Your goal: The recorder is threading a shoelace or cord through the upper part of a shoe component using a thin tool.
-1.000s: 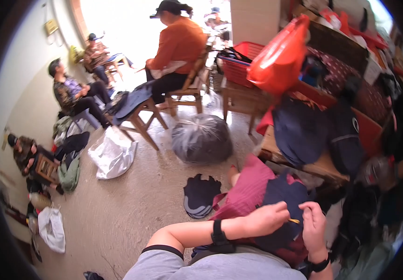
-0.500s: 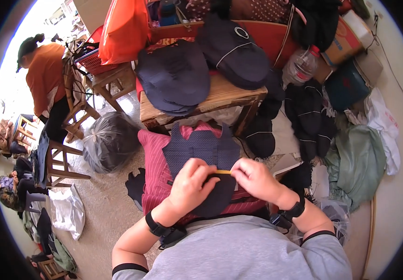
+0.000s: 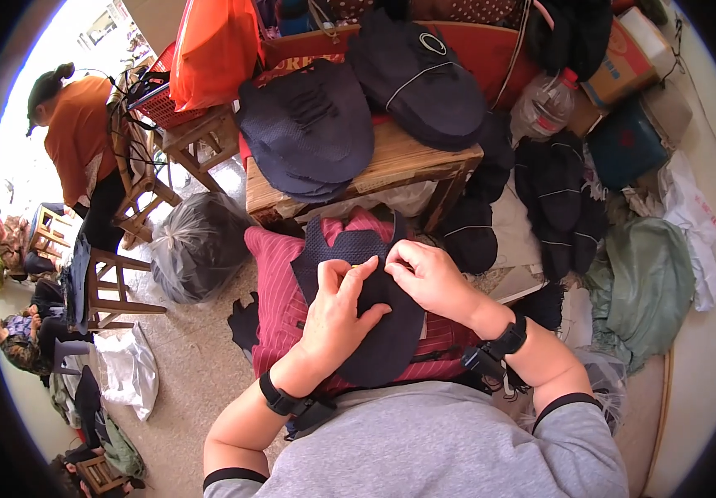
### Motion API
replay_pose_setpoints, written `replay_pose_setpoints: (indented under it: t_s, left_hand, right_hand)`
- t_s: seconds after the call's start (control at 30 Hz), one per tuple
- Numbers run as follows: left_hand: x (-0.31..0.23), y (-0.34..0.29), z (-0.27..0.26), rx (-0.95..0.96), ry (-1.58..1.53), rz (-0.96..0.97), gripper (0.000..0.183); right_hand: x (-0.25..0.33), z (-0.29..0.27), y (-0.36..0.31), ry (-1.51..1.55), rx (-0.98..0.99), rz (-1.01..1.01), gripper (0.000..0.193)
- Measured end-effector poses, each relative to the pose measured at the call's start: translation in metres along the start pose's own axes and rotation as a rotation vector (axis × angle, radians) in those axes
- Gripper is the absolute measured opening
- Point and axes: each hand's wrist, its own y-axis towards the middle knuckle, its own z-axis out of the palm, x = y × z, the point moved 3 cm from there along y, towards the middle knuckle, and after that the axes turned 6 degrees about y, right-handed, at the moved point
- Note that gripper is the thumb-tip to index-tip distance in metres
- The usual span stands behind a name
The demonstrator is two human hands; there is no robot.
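rough wooden bench (image 3: 403,159) at 12 o'clock, stacked dark ovals (image 3: 308,129) on it, mesh-like texture. crinkled clear plastic bag (image 3: 200,249), dark filling, at 9. dark textured cloth (image 3: 383,353) at 6, on striped maroon fabric (image 3: 279,270) over the lap. left hand (image 3: 333,315) spread over cloth, thumb parted from fingers. right hand (image 3: 432,280) curled, fingertips close together at cloth's middle; can't tell if pinching anything.

dark navy fabric piece (image 3: 387,342), spread over striped red cloth (image 3: 275,290)
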Motion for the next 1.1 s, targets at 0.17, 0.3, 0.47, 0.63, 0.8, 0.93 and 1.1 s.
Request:
replay_pose_setpoints:
  t_s: [0.17, 0.3, 0.47, 0.63, 0.8, 0.93, 1.1]
  left_hand:
    - [0.003, 0.004, -0.013, -0.153, 0.132, 0.124, 0.067]
    - [0.011, 0.008, -0.013, 0.063, 0.003, 0.013, 0.038]
    - [0.012, 0.015, -0.008, 0.088, 0.208, 0.148, 0.025]
    - [0.022, 0.022, -0.017, 0.252, 0.112, 0.48, 0.022]
    - [0.029, 0.006, -0.03, 0.31, 0.164, 0.539, 0.021]
    - [0.027, -0.006, -0.034, 0.316, 0.266, 0.533, 0.021]
    - [0.035, -0.026, -0.053, 0.369, 0.294, 0.585, 0.023]
  right_hand:
    - [0.014, -0.015, 0.007, -0.329, 0.023, -0.27, 0.016]
    - [0.009, -0.015, 0.004, -0.142, 0.096, -0.055, 0.01]
    - [-0.001, 0.006, 0.001, -0.021, 0.09, -0.038, 0.012]
    - [-0.004, 0.009, 0.001, -0.02, 0.105, -0.054, 0.032]
    - [0.001, 0.011, -0.001, -0.16, 0.161, -0.01, 0.044]
    - [0.006, 0.015, -0.005, -0.236, 0.155, -0.123, 0.046]
    - [-0.005, 0.011, -0.008, -0.116, 0.074, -0.012, 0.046]
